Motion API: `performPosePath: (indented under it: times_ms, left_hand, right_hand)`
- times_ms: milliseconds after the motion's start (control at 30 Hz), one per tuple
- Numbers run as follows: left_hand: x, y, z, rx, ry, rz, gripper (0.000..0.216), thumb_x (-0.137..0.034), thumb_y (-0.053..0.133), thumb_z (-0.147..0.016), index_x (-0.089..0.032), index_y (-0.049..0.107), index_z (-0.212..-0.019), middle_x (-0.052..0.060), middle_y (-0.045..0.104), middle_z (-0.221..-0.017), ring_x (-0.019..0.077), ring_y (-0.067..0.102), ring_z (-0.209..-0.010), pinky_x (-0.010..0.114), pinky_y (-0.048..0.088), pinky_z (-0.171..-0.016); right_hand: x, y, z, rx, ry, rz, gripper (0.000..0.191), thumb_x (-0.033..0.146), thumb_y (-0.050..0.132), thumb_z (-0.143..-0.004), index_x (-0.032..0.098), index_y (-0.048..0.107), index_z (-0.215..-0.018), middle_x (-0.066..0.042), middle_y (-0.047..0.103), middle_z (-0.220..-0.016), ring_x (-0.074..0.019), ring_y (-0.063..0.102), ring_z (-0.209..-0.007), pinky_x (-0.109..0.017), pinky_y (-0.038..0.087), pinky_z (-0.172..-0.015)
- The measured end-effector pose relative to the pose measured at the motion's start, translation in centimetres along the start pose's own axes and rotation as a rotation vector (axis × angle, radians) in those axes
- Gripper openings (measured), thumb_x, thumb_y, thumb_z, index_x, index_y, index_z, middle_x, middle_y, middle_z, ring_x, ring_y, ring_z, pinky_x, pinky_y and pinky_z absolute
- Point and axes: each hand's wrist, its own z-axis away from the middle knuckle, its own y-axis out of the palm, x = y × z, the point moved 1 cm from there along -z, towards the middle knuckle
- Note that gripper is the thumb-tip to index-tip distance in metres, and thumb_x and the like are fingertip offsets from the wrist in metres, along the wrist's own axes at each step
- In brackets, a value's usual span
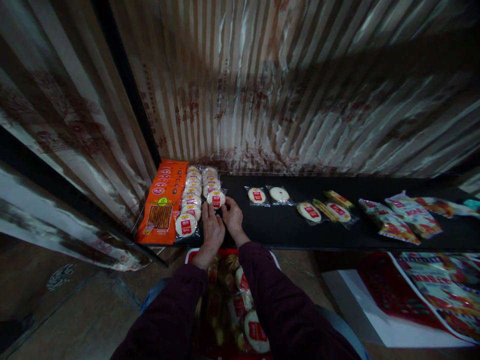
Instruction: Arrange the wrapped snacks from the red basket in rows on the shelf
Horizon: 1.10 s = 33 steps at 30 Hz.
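Left hand (213, 229) straight-fingered, right hand (233, 218) curled, both holding cracker (216, 199) | black shelf (258, 227) | pleated sheeting (258, 75)

"what are the wrapped crackers (216, 199) sealed in?"

"clear, glossy plastic, crinkled at the ends. the orange packets (163, 197) look like smooth plastic too."

"and the shelf (270, 230)?"

"smooth and mostly matt. the sheeting (240, 75) behind looks like thin plastic, shiny along its folds."

"the sleeves (285, 292)?"

"matt, soft-looking cloth. the open box (356, 300) seems to be smooth card, and the floor (108, 310) looks hard and dull."
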Motion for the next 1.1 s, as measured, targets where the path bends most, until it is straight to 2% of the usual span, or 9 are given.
performPosePath:
  times_ms: [167, 467, 767, 967, 1100]
  left_hand:
    - [0.5, 0.5, -0.1, 0.023, -0.002, -0.047, 0.06, -0.008, 0.043, -0.077, -0.006, 0.039, -0.137, 0.021, 0.027, -0.153, 0.0285, 0.018, -0.145, 0.047, 0.018, -0.119]
    - [0.8, 0.6, -0.1, 0.073, 0.065, -0.021, 0.068, -0.003, 0.039, -0.075, -0.013, 0.038, -0.142, 0.012, 0.034, -0.152, 0.0252, 0.011, -0.146, 0.051, 0.017, -0.119]
    - [0.4, 0.5, -0.3, 0.12, 0.119, -0.064, 0.058, -0.004, 0.037, -0.08, -0.013, 0.045, -0.137, 0.013, 0.034, -0.152, 0.0251, 0.009, -0.146, 0.05, 0.016, -0.119]
    - [0.3, 0.6, -0.6, 0.144, 0.155, -0.095, 0.056, -0.006, 0.039, -0.081, -0.012, 0.046, -0.137, 0.016, 0.032, -0.152, 0.027, 0.009, -0.146, 0.051, 0.016, -0.119]
    - [0.6, 0.7, -0.8, 0.141, 0.163, -0.093, 0.055, -0.006, 0.04, -0.081, -0.011, 0.047, -0.136, 0.016, 0.034, -0.151, 0.0266, 0.008, -0.146, 0.05, 0.017, -0.119]
  right_hand:
    - [-0.1, 0.3, -0.4, 0.017, -0.003, 0.02, 0.032, 0.02, 0.05, -0.081, 0.019, 0.063, -0.11, -0.007, 0.069, -0.104, -0.0192, 0.063, -0.094, -0.033, 0.048, -0.087]
    - [-0.2, 0.7, -0.7, 0.036, -0.017, 0.056, 0.031, 0.019, 0.052, -0.082, 0.022, 0.063, -0.111, -0.006, 0.07, -0.103, -0.0187, 0.063, -0.094, -0.032, 0.048, -0.086]
    - [-0.1, 0.8, -1.0, 0.014, -0.013, 0.075, 0.027, 0.022, 0.054, -0.081, 0.02, 0.063, -0.106, -0.007, 0.069, -0.1, -0.0199, 0.063, -0.091, -0.034, 0.048, -0.086]
    - [-0.1, 0.8, -1.2, 0.018, -0.011, 0.079, 0.04, 0.027, 0.055, -0.082, 0.018, 0.059, -0.12, -0.009, 0.067, -0.112, -0.0221, 0.062, -0.095, -0.038, 0.046, -0.092]
    - [0.3, 0.6, -1.3, 0.069, 0.001, 0.137, 0.042, 0.028, 0.055, -0.084, 0.021, 0.059, -0.125, -0.009, 0.069, -0.109, -0.0248, 0.061, -0.099, -0.038, 0.046, -0.091]
